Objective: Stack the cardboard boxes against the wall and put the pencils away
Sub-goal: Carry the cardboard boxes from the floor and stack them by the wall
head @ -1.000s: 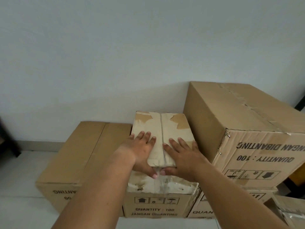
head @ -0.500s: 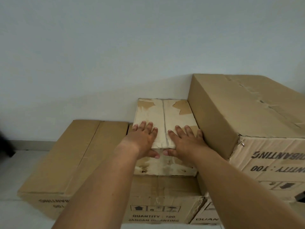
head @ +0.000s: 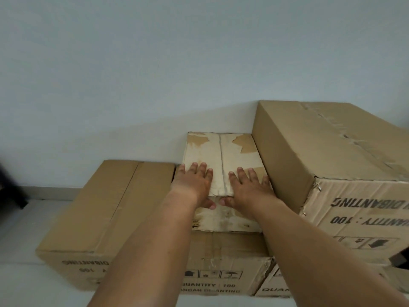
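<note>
While your left hand (head: 194, 185) and right hand (head: 247, 187) press flat, fingers straight, on the near end of the pale box (head: 221, 149), its long axis points ahead at the wall (head: 155, 85).

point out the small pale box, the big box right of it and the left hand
small pale box (head: 203, 151), head view, on the left flap of its top
big box (head: 332, 140), head view, on its top face
left hand (head: 192, 185), head view, on the back of the hand

Two bare forearms, bare wrists, left grip (head: 193, 185), right grip (head: 248, 189), short rounded fingernails
</note>
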